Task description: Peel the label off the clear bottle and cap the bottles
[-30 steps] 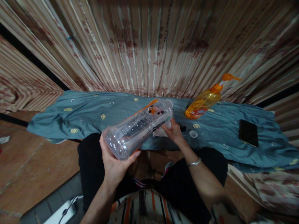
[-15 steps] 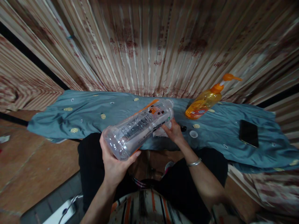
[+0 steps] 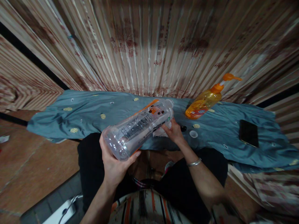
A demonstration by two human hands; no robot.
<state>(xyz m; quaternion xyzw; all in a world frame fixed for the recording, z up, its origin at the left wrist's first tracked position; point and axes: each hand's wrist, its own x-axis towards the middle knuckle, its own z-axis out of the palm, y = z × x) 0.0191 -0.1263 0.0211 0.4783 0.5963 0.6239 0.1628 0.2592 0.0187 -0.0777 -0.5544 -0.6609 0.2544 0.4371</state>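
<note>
We see a clear plastic bottle (image 3: 137,130) with a printed label, held lying over the near edge of a blue-grey patterned cloth (image 3: 88,116). Its long axis runs on a slant: the base points toward us and to the left, the neck away and to the right. Taking this bottle as our landmark, the left hand (image 3: 114,163) is at its base, cupped beneath and around it in a firm grasp, thumb along the near side. The right hand (image 3: 175,132), wearing a silver bracelet (image 3: 194,162) at the wrist, is at the shoulder, just below the neck. Of the two, the right is nearer the neck. Its thumb reaches along the label's lower edge, beside a whitish piece (image 3: 159,133) under the bottle; we cannot tell whether its half-hidden fingers grip that piece or only touch the bottle.

Just right of the bottle's neck end, past the right hand, are a small black object (image 3: 183,128) and a small white cap (image 3: 193,134). Beyond these, also to the bottle's right, stands an amber pump bottle (image 3: 203,102) with an orange head; farther right lies a black smartphone (image 3: 249,133). Behind the bottle hangs a pleated beige curtain (image 3: 144,46) with reddish prints.
</note>
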